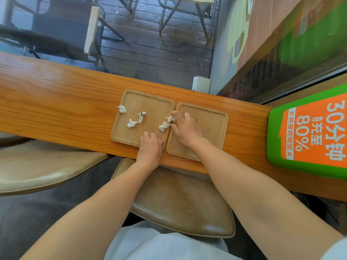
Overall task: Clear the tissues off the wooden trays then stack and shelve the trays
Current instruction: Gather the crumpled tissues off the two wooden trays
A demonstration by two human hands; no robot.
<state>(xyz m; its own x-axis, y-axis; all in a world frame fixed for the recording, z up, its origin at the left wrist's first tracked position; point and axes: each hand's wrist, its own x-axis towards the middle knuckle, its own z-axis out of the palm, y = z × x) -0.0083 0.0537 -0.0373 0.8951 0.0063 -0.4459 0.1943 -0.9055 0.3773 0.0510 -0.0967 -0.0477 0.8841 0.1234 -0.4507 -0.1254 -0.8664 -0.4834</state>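
Observation:
Two square wooden trays lie side by side on a long wooden counter. The left tray carries several crumpled white tissues, among them one at its far left rim, one with dark marks and one near its right rim. The right tray has a bare surface. My right hand rests over the right tray's left edge, its fingertips pinching a tissue at the seam between the trays. My left hand lies flat on the left tray's near right corner, holding nothing.
The counter runs left to right. A green and orange charging-station sign sits on it at the right. Two tan padded stools stand below the near edge. A small white box sits behind the trays at the window.

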